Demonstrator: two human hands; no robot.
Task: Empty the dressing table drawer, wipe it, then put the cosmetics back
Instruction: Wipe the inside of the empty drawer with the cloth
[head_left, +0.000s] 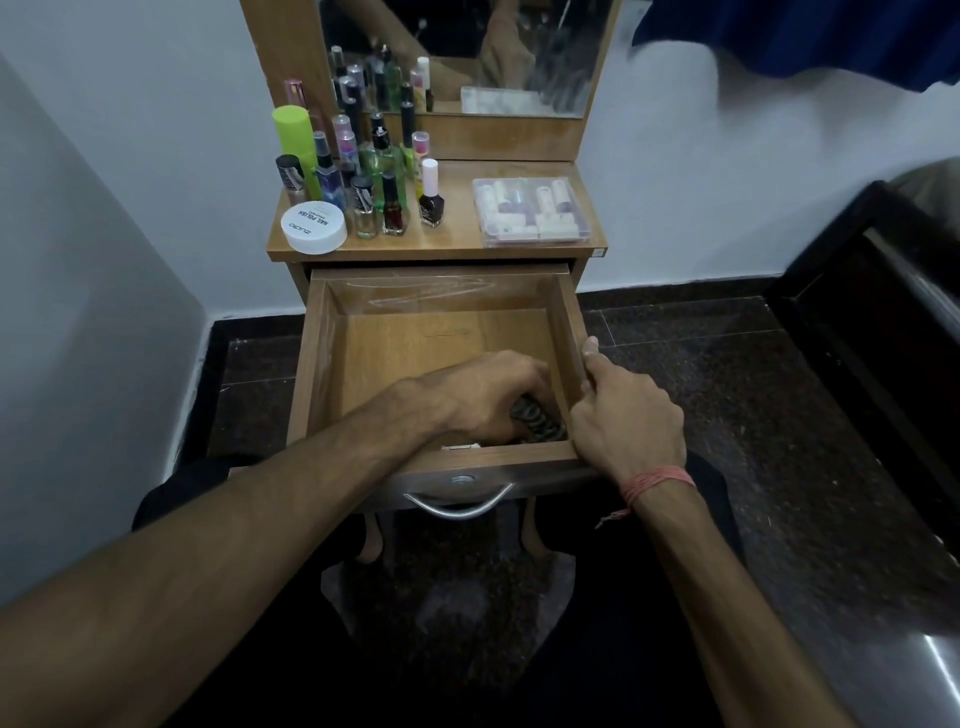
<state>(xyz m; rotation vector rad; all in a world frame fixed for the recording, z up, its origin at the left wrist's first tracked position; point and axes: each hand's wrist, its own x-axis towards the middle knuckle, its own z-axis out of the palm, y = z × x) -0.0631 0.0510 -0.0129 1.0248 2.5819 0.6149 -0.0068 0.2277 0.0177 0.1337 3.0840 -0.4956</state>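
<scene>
Your left hand (483, 400) is down inside the drawer (317, 364), at the lower right of its floor, with the fingers curled over a dark patterned item (537, 421) that lies against the front wall. What that item is you cannot tell; it seems to run slantwise from the fingers toward the drawer's near right corner. Your right hand (628, 415) grips the drawer's right wall just beside it, thumb along the rim, steadying. Since the left already covers the item, the lift is probably up and away toward the upper left of the frame, where the bottles (363, 171) and white jar (314, 227) stand on the tabletop (457, 236). A small pale piece (460, 446) lies by the front wall too.
</scene>
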